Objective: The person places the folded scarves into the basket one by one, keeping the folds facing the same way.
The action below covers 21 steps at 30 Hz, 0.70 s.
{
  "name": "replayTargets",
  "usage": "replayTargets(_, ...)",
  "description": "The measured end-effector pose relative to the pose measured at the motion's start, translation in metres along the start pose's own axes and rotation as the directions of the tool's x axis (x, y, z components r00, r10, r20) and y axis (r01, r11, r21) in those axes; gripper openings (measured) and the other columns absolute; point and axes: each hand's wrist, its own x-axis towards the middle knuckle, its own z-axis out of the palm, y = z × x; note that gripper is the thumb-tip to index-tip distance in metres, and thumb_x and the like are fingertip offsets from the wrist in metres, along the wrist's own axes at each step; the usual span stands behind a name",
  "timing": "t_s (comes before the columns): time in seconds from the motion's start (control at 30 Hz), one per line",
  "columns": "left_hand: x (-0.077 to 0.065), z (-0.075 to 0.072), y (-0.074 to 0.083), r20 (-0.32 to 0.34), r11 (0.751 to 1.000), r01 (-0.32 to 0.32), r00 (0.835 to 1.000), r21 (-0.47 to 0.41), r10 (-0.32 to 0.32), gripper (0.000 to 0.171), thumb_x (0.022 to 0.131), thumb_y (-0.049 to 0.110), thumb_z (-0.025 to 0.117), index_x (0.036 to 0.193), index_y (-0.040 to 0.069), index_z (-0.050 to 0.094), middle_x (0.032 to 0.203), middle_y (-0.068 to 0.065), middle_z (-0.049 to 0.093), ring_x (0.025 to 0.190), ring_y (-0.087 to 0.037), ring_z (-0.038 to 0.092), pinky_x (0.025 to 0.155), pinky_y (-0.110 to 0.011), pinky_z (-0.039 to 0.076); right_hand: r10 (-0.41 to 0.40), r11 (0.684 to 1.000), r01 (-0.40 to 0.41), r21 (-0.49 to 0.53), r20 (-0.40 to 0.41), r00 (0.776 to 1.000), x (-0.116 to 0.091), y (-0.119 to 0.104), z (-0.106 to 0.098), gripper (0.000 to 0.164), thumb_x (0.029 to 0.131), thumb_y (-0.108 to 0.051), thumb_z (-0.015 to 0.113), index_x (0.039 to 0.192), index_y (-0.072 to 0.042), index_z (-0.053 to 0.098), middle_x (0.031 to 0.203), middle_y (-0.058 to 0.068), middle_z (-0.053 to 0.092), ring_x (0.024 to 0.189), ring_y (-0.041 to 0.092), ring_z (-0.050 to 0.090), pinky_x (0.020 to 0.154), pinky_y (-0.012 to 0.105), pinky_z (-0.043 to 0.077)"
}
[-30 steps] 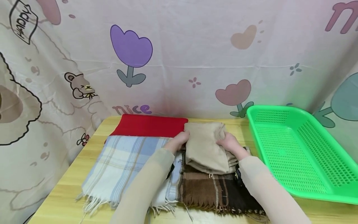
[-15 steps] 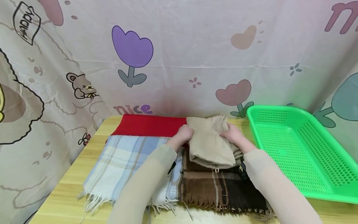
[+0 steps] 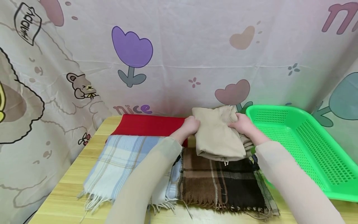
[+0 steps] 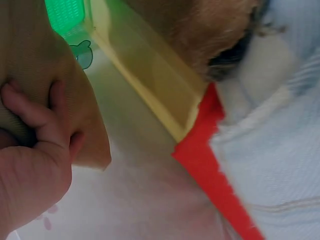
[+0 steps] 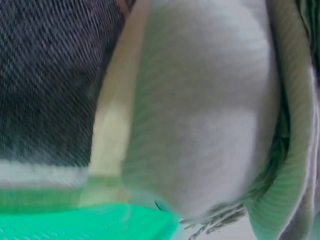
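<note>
Both hands hold a folded beige scarf up at the back of the table. My left hand grips its left edge; in the left wrist view, the curled fingers press into the cloth. On the opposite side my right hand pinches the folded layers; the right wrist view shows thick beige folds and some fringe, with the fingers out of sight. Below the scarf lies a folded brown and black plaid scarf. Left of that are a light blue and white plaid scarf and a red cloth.
A green plastic basket with perforated walls stands at the right, close beside my right forearm. The wooden table ends at the back against a printed curtain, which also hangs along the left side.
Both hands have carried the beige scarf up, back and to the right, toward the basket. More of the brown plaid scarf shows beneath. The other cloths lie as before.
</note>
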Motion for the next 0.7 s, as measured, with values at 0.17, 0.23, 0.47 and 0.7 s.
replayTargets(0.17, 0.004, 0.005, 0.018, -0.007, 0.997, -0.044, 0.999, 0.068, 0.045, 0.029, 0.098, 0.014, 0.034, 0.098, -0.007, 0.055, 0.07, -0.007, 0.045, 0.047, -0.014, 0.04, 0.048, -0.022, 0.04, 0.024, 1.0, -0.024, 0.011, 0.041, 0.999, -0.005, 0.004, -0.021, 0.058, 0.094, -0.019, 0.052, 0.139, 0.011, 0.032, 0.131, 0.034, 0.045, 0.113, 0.044, 0.05, 0.097, 0.052, 0.041)
replayTargets(0.23, 0.005, 0.008, 0.026, -0.014, 0.995, -0.052, 0.998, 0.079, 0.053, 0.03, 0.097, 0.012, 0.035, 0.101, -0.008, 0.056, 0.075, -0.01, 0.051, 0.047, -0.013, 0.042, 0.047, -0.022, 0.043, 0.031, 0.999, -0.032, 0.002, 0.063, 0.998, -0.007, 0.007, -0.031, 0.059, 0.095, -0.02, 0.051, 0.14, 0.01, 0.03, 0.131, 0.034, 0.044, 0.113, 0.043, 0.051, 0.097, 0.052, 0.04)
replayTargets(0.47, 0.007, 0.022, 0.055, 0.003, 0.997, -0.058, 0.998, 0.046, 0.058, 0.032, 0.099, 0.014, 0.035, 0.109, -0.009, 0.054, 0.085, -0.018, 0.059, 0.044, -0.015, 0.048, 0.046, -0.025, 0.048, 0.089, 0.995, -0.093, 0.021, 0.138, 0.986, -0.015, 0.02, -0.063, 0.064, 0.097, -0.022, 0.046, 0.145, 0.008, 0.016, 0.136, 0.034, 0.039, 0.112, 0.041, 0.051, 0.095, 0.05, 0.041)
replayTargets(0.7, 0.014, 0.041, 0.078, 0.044, 0.992, -0.11, 0.993, 0.065, 0.107, 0.032, 0.098, 0.015, 0.034, 0.097, -0.006, 0.059, 0.071, -0.015, 0.06, 0.049, -0.022, 0.057, 0.049, -0.03, 0.051, 0.142, 0.99, -0.14, -0.026, 0.155, 0.978, -0.029, 0.039, -0.09, 0.067, 0.098, -0.026, 0.045, 0.146, 0.008, 0.013, 0.137, 0.036, 0.035, 0.116, 0.044, 0.046, 0.097, 0.053, 0.039)
